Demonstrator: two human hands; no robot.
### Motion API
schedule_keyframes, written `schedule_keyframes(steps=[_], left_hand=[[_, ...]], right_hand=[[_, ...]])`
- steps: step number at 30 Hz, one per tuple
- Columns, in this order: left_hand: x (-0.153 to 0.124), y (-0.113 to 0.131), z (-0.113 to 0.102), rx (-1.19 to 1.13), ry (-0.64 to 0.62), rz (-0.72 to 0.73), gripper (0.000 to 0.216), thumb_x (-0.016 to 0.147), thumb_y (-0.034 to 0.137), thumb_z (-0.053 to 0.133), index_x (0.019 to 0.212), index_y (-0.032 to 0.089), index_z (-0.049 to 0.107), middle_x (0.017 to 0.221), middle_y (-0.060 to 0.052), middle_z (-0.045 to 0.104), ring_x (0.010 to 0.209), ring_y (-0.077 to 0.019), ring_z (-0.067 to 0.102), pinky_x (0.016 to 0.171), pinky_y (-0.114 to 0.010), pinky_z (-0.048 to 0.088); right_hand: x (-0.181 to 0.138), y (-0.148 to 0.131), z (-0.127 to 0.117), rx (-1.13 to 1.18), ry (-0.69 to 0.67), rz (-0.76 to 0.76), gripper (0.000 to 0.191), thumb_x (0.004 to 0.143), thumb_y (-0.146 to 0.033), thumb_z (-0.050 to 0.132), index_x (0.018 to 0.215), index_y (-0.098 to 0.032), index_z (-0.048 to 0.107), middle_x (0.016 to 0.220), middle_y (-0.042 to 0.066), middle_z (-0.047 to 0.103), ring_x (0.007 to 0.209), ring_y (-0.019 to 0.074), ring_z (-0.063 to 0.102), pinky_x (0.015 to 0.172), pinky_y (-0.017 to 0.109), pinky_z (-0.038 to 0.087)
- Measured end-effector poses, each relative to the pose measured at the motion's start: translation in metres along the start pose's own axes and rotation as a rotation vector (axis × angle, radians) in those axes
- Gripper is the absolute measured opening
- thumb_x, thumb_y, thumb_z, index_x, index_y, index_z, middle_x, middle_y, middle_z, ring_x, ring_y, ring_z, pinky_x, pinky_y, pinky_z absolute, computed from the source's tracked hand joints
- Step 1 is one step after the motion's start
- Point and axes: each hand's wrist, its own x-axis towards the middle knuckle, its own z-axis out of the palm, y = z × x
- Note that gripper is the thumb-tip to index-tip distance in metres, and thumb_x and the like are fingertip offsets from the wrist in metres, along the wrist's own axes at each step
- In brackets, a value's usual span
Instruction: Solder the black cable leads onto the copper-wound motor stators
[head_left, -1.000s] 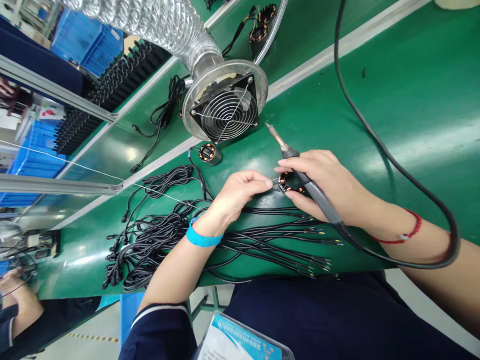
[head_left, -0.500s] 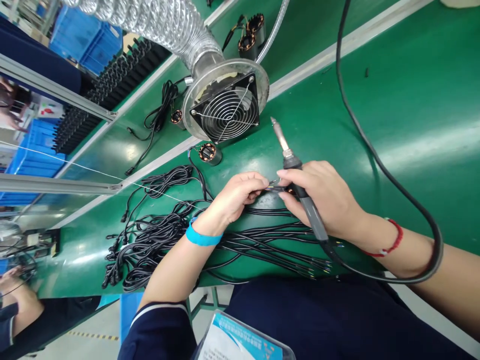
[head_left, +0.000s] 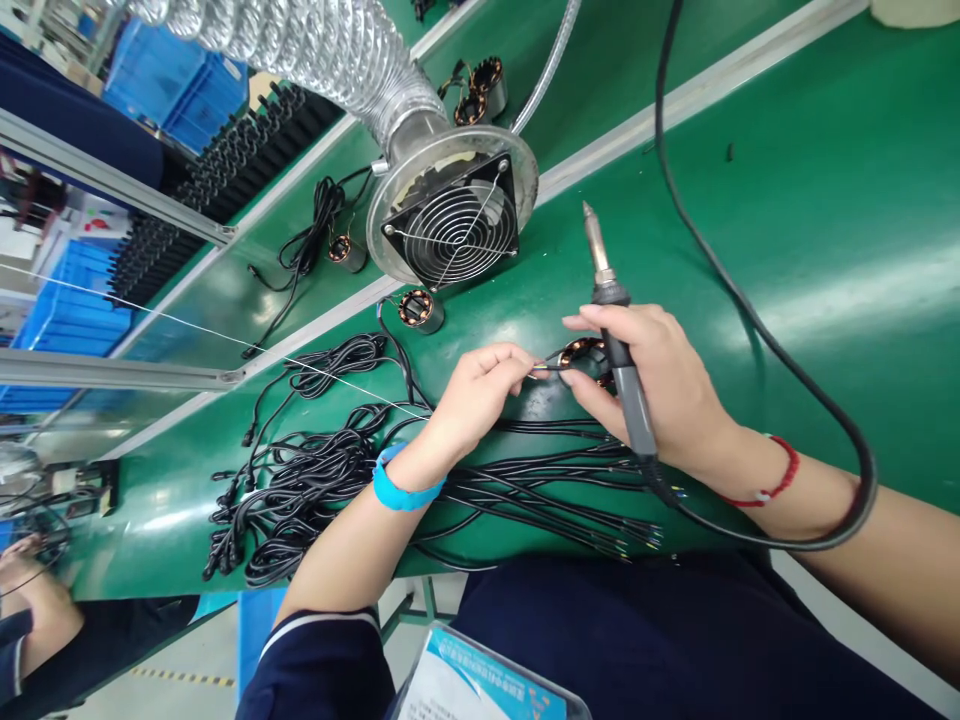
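My right hand [head_left: 667,390] is closed around a soldering iron [head_left: 632,400], its metal tip pointing up and away from me. Under that hand's fingers lies a motor stator [head_left: 579,349] with copper windings, partly hidden by the hand and the iron. My left hand [head_left: 484,385] pinches thin stripped wires [head_left: 547,367] beside the stator. Whether the wires join it I cannot tell. Below both hands, black cables [head_left: 525,470] lie in a bundle, their coloured wire ends toward the right.
A fume extractor fan [head_left: 461,235] on a silver duct [head_left: 337,60] stands ahead. Another stator [head_left: 421,310] sits beneath it. Coiled cables [head_left: 315,450] cover the bench's left side. The iron's cord [head_left: 739,290] loops over the right. A co-worker's arm [head_left: 41,610] shows at far left.
My right hand has lifted and turned slightly, swinging the iron's tip to the right and more upright. The stator under it now shows more. My left hand has barely moved.
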Motion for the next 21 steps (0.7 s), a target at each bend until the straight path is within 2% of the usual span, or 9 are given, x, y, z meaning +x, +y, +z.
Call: schedule_keyframes(steps=[4,7,9,11,14,18,21], left_hand=[[-0.001,-0.003,-0.003,0.030,-0.185,0.005,0.016,0.074,0.031,0.069,0.070,0.016,0.067,0.072,-0.001,0.067,0.064,-0.0102,0.051,0.064,-0.024,0.041],[0.004,-0.010,0.003,0.072,-0.267,0.012,0.023,0.074,0.035,0.072,0.067,0.016,0.062,0.065,0.001,0.061,0.063,-0.0103,0.048,0.064,-0.024,0.039],[0.006,-0.013,0.008,0.131,-0.259,0.047,0.025,0.078,0.034,0.070,0.066,0.016,0.058,0.059,0.004,0.051,0.059,-0.0093,0.041,0.060,-0.024,0.034],[0.007,-0.012,0.008,0.212,-0.200,0.102,0.022,0.083,0.030,0.065,0.068,0.017,0.056,0.059,0.006,0.048,0.059,-0.0094,0.039,0.059,-0.024,0.032],[0.006,-0.002,-0.005,0.388,-0.048,0.204,0.017,0.088,0.022,0.058,0.072,0.017,0.058,0.067,0.004,0.054,0.067,-0.0114,0.047,0.066,-0.025,0.037],[0.004,0.010,-0.044,0.599,0.194,0.276,0.017,0.087,0.015,0.057,0.071,0.017,0.057,0.075,0.001,0.061,0.079,-0.0148,0.056,0.079,-0.028,0.044],[0.003,0.008,-0.078,0.656,0.475,0.295,0.010,0.087,0.012,0.056,0.081,0.017,0.063,0.086,-0.003,0.066,0.085,-0.0164,0.060,0.084,-0.030,0.047]], right_hand=[[0.001,0.001,0.000,0.141,-0.016,0.040,0.039,0.096,-0.022,0.058,0.133,-0.027,0.045,0.095,0.002,0.072,0.091,0.0246,0.068,0.081,0.043,0.053],[0.001,0.002,0.003,0.137,0.006,0.042,0.034,0.095,-0.018,0.057,0.127,-0.025,0.049,0.088,0.000,0.070,0.083,0.0213,0.067,0.079,0.038,0.053],[0.001,0.002,0.005,0.129,0.010,0.037,0.035,0.093,-0.016,0.057,0.125,-0.026,0.050,0.085,-0.002,0.070,0.080,0.0199,0.066,0.077,0.036,0.052],[0.002,0.002,0.005,0.124,0.011,0.049,0.037,0.092,-0.017,0.059,0.127,-0.028,0.050,0.087,-0.001,0.071,0.081,0.0205,0.067,0.076,0.036,0.053],[0.003,0.004,-0.001,0.108,0.019,0.099,0.046,0.094,-0.021,0.061,0.136,-0.031,0.047,0.098,0.001,0.074,0.091,0.0240,0.070,0.078,0.038,0.054],[0.007,0.013,-0.013,0.052,0.080,0.065,0.055,0.091,-0.017,0.065,0.139,-0.038,0.049,0.093,0.002,0.076,0.090,0.0259,0.072,0.069,0.038,0.055],[0.011,0.019,-0.018,0.053,0.118,0.107,0.057,0.089,-0.019,0.068,0.138,-0.043,0.053,0.086,0.001,0.076,0.084,0.0278,0.074,0.063,0.039,0.057]])
